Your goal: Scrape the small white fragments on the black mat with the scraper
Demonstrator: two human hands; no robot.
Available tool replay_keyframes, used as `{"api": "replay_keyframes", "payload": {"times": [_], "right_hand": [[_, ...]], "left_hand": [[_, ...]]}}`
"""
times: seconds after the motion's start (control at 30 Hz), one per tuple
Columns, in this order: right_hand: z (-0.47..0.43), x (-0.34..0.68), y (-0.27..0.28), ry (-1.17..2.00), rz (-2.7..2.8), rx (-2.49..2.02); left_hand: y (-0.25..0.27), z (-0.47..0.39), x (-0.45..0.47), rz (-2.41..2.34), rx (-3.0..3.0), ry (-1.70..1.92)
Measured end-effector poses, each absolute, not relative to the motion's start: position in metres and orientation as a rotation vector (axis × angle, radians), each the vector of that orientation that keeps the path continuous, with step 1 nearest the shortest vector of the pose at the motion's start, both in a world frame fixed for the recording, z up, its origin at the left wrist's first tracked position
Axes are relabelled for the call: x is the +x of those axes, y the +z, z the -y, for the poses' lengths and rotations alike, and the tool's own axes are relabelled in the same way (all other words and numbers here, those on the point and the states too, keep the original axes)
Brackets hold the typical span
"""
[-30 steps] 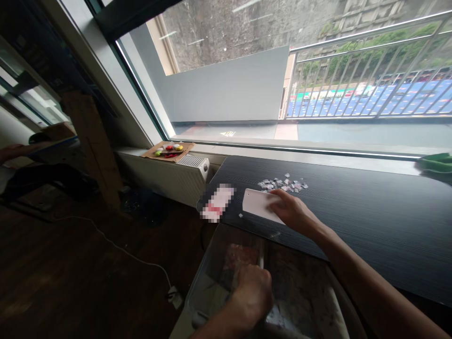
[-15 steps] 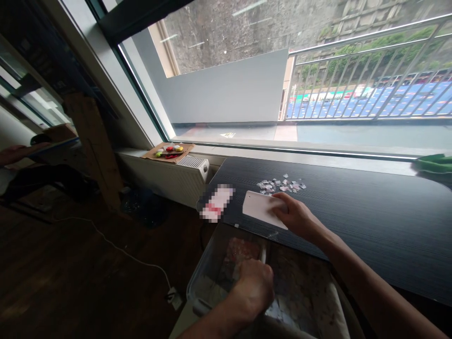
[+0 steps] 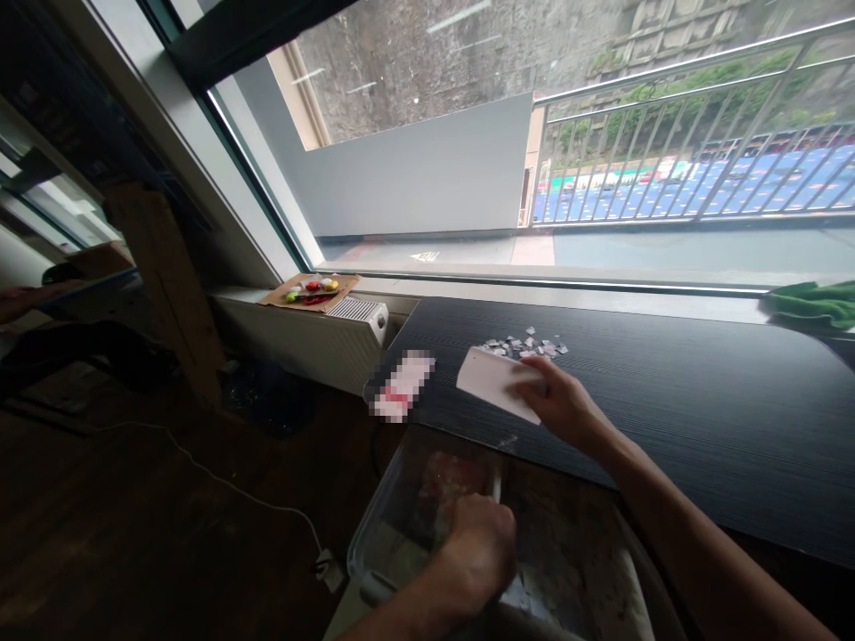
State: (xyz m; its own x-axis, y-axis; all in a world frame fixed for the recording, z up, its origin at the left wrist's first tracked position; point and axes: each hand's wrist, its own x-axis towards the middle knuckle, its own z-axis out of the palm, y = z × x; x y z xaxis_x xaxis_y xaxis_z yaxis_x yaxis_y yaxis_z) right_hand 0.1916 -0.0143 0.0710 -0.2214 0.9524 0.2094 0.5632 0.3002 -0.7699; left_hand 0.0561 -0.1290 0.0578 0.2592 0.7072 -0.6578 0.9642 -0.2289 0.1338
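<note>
My right hand [image 3: 566, 396] is closed on the right end of a flat white panel [image 3: 491, 383] with a tiny hole near one corner. The panel is tilted just above the black table. Right behind it lies a scatter of small shiny square pieces [image 3: 527, 343], partly covered by the panel. Below the table's front edge, my left hand [image 3: 481, 543] is a fist over a clear plastic bin [image 3: 374, 525]. A thin white piece [image 3: 497, 485] sticks up beside its knuckles; whether the fist grips it I cannot tell. Something reddish [image 3: 449, 476] shows inside the bin.
A pixelated pink-and-white item [image 3: 404, 385] lies at the left corner of the black table [image 3: 668, 418]. A green cloth [image 3: 811, 307] is at the far right. Cardboard with colourful items [image 3: 311, 292] rests on the radiator [image 3: 300, 334]. A white cable [image 3: 267, 506] crosses the floor. Another person's arm shows far left.
My right hand has tipped the white panel up slightly, so its face shows more and hides more of the pieces. My left hand has hardly moved. The view has shifted slightly.
</note>
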Motion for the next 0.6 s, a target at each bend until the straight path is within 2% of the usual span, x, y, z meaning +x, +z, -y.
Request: {"api": "replay_keyframes", "payload": {"times": [0.27, 0.6], "right_hand": [[0.000, 0.260, 0.056, 0.757, 1.709, -1.434], [0.002, 0.254, 0.055, 0.926, 1.732, -1.478]], "left_hand": [[0.046, 0.141, 0.090, -1.357, 2.122, -0.507], [0.054, 0.143, 0.086, -1.361, 2.095, -0.515]]}}
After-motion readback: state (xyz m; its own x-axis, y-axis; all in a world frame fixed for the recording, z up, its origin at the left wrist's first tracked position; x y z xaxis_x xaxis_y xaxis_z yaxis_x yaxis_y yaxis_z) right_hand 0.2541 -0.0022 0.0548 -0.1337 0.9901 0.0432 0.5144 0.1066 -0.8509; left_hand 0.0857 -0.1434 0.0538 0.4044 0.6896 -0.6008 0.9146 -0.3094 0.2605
